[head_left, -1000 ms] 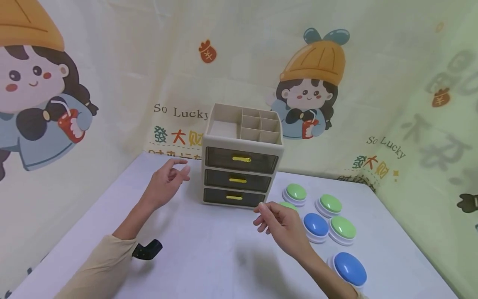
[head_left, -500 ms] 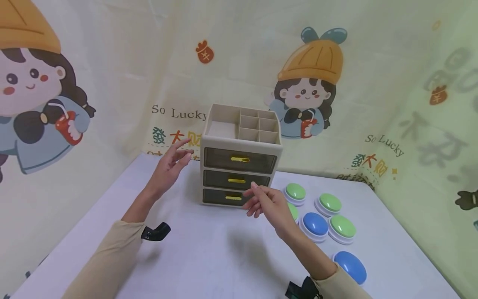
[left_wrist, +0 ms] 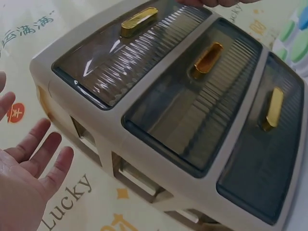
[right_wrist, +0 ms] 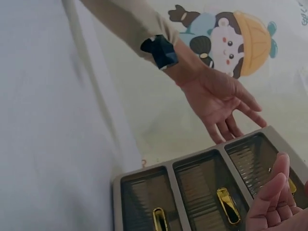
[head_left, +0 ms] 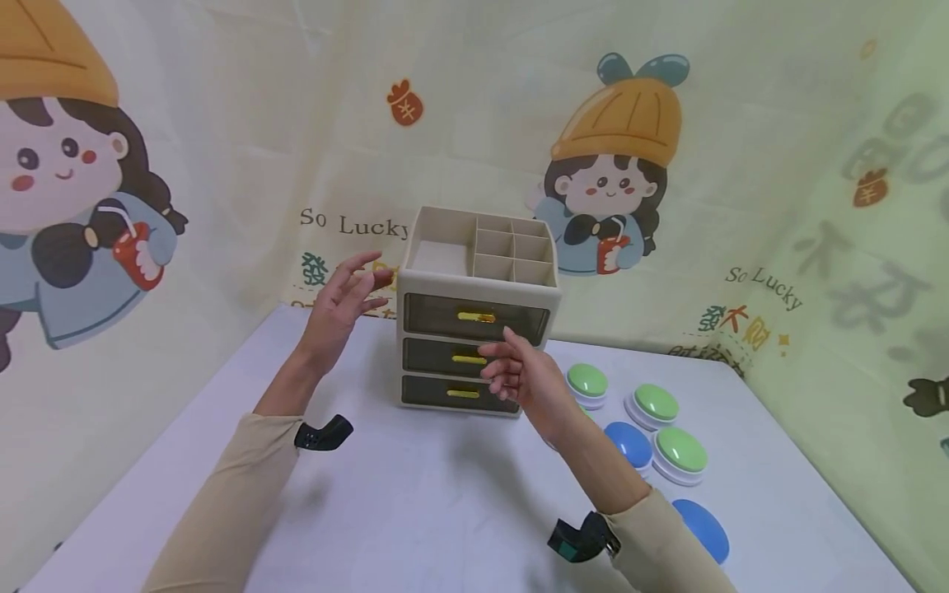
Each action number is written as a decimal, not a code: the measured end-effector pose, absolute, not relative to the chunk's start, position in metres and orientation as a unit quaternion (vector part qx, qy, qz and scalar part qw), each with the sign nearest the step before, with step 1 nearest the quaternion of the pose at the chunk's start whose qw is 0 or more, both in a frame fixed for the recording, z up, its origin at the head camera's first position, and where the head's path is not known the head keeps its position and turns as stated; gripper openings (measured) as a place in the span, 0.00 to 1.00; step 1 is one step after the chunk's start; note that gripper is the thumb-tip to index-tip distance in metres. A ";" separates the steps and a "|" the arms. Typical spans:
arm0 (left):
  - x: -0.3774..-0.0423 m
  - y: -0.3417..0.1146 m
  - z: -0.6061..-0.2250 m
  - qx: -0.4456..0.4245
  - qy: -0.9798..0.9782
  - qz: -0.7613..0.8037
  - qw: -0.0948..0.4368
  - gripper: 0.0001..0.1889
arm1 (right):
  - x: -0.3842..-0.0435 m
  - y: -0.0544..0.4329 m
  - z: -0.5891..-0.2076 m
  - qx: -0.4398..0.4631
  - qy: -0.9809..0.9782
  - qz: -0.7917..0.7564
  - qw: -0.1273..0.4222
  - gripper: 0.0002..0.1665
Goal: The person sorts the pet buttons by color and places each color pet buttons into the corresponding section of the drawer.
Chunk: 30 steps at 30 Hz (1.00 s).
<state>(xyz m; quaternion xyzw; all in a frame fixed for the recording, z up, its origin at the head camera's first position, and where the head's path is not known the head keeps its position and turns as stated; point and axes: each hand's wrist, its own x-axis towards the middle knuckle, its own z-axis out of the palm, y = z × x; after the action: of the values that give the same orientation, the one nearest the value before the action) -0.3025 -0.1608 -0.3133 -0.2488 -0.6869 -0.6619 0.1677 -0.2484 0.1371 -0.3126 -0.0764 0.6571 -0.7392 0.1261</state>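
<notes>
A beige desk organizer [head_left: 478,282] stands on the table, with three dark see-through drawers, all closed, and yellow-gold handles. Its top has one large and several small compartments. My left hand [head_left: 343,306] hovers beside its upper left side, fingers spread and holding nothing. In the left wrist view, the fingers [left_wrist: 43,154] are apart from the organizer's side wall [left_wrist: 91,120]. My right hand [head_left: 528,375] is in front of the drawers' right half, fingers loosely bent around nothing. The right wrist view has its fingertips [right_wrist: 281,161] near the top drawer's handle [right_wrist: 292,186].
Right of the organizer sit several round push buttons, among them a green one [head_left: 656,402], a blue one [head_left: 628,443] and a larger blue one [head_left: 700,527], partly behind the right forearm. A printed cloth [head_left: 474,148] hangs behind the white table [head_left: 385,511].
Both hands have risen and moved forward toward the organizer. The right hand has gone from the bottom drawer's level up to the upper drawers. The organizer and its drawers have stayed put.
</notes>
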 end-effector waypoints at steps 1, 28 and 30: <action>-0.304 -0.160 -0.313 -0.254 -0.682 -0.665 0.166 0.23 | -0.250 0.136 -0.312 -0.079 0.652 -0.743 0.130 0.32; -0.308 -0.153 -0.312 -0.255 -0.682 -0.664 0.171 0.20 | -0.276 0.123 -0.300 -0.100 0.629 -0.759 0.138 0.32; -0.308 -0.152 -0.312 -0.260 -0.682 -0.662 0.172 0.20 | -0.276 0.122 -0.300 -0.098 0.628 -0.761 0.133 0.30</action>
<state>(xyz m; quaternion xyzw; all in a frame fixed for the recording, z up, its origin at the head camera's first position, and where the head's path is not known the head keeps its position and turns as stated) -0.3077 -0.1523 -0.3122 -0.2595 -0.6821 -0.6616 0.1722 -0.2759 0.1224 -0.3004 -0.0985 0.6275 -0.7608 0.1331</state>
